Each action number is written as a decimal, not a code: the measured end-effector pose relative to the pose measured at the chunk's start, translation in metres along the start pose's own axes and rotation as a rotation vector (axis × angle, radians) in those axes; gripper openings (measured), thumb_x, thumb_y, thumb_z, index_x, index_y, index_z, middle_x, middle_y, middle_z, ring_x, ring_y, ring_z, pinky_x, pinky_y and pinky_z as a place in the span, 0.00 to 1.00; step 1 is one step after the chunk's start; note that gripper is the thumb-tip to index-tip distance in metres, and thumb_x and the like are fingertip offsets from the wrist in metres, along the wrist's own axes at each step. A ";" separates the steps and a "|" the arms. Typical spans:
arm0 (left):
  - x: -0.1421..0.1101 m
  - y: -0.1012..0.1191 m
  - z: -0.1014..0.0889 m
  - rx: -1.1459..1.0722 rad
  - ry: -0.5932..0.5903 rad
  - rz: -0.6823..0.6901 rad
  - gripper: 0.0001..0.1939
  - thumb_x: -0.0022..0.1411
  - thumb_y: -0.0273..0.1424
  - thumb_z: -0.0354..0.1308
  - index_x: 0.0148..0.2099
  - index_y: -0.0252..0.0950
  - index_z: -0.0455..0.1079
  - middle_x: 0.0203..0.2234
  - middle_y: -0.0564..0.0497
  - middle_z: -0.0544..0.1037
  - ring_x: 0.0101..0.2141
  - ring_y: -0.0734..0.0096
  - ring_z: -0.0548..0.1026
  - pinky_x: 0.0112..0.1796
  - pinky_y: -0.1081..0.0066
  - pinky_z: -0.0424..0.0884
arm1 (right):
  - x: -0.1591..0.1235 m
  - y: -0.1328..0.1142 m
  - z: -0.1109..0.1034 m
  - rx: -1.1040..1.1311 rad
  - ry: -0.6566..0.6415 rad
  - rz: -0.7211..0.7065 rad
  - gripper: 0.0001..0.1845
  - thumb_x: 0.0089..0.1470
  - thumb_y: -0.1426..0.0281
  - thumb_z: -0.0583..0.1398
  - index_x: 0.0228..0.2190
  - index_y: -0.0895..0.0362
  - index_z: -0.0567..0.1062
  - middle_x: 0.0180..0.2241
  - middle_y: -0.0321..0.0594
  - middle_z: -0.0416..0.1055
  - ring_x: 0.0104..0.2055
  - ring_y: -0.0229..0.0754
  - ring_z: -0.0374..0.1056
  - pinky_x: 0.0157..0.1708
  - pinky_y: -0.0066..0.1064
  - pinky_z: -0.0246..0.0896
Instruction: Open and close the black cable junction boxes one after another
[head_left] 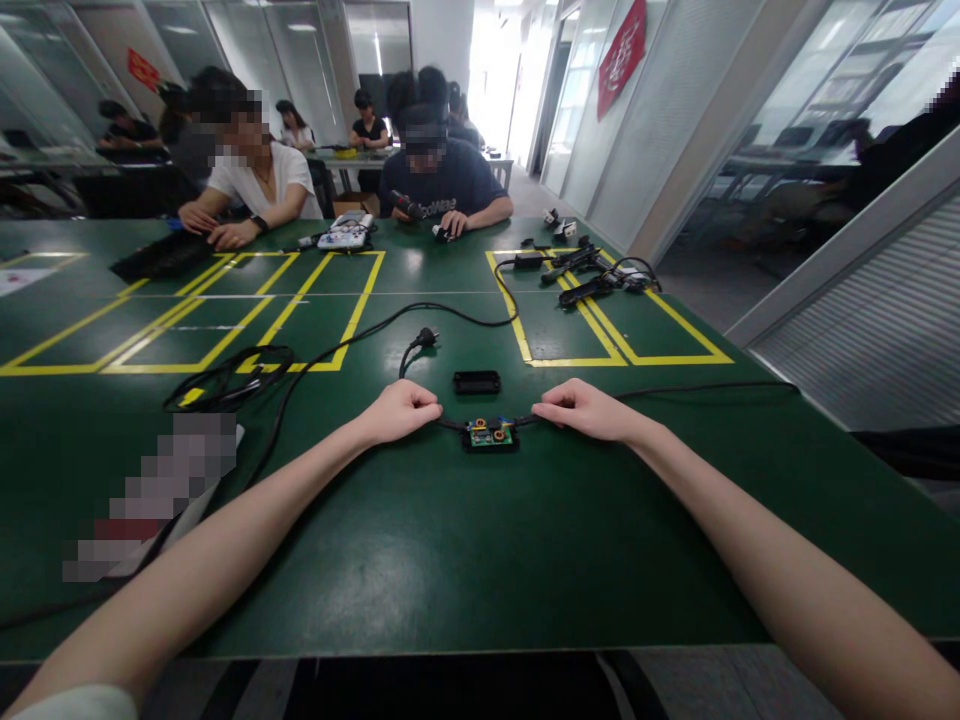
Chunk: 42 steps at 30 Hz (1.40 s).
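Note:
A green circuit board [491, 433] with copper-wound rings sits in an open black plastic case [491, 447] in front of me. Left of it, my left hand [405, 411] pinches the black cable that enters the case on that side; a plug [427, 338] on a cable end lies just beyond this hand. On the other side, my right hand [576, 409] is closed on the cable leaving the case to the right. Slightly farther off lies a separate black case half [477, 382], touched by neither hand.
Coiled black cable [232, 378] and a partly blurred-out flat object [161, 500] lie at the left. Cabled black devices [585, 270] lie at the far right on the green table [480, 560], which bears yellow tape outlines. Two people work across the table.

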<state>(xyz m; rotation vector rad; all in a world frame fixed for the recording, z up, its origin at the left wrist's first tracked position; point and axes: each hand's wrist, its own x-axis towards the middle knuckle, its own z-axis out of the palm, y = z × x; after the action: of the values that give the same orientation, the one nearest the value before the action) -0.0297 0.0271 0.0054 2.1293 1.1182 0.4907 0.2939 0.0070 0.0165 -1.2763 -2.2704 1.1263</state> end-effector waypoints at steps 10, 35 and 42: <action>-0.004 0.006 0.007 0.338 0.155 0.082 0.16 0.55 0.33 0.51 0.18 0.36 0.57 0.13 0.57 0.59 0.19 0.76 0.58 0.28 0.71 0.54 | -0.001 -0.004 0.002 -0.180 0.033 -0.015 0.32 0.60 0.44 0.54 0.17 0.54 0.56 0.19 0.29 0.47 0.23 0.33 0.45 0.26 0.31 0.42; -0.013 0.014 0.022 0.567 0.119 0.300 0.11 0.60 0.28 0.50 0.26 0.37 0.67 0.19 0.53 0.73 0.23 0.70 0.70 0.27 0.71 0.58 | -0.013 -0.036 0.008 -0.572 -0.023 -0.096 0.20 0.55 0.65 0.57 0.16 0.54 0.57 0.16 0.34 0.58 0.21 0.36 0.52 0.30 0.33 0.47; -0.014 0.017 0.022 0.554 0.124 0.268 0.12 0.61 0.29 0.51 0.26 0.38 0.67 0.20 0.52 0.74 0.23 0.69 0.70 0.27 0.70 0.57 | -0.012 -0.044 0.014 -0.604 -0.001 -0.030 0.20 0.53 0.69 0.59 0.14 0.54 0.58 0.15 0.35 0.60 0.20 0.38 0.54 0.28 0.34 0.44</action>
<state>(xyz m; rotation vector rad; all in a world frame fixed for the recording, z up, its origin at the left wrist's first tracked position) -0.0141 0.0001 0.0018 2.7883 1.1352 0.4770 0.2668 -0.0227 0.0424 -1.4220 -2.7280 0.4265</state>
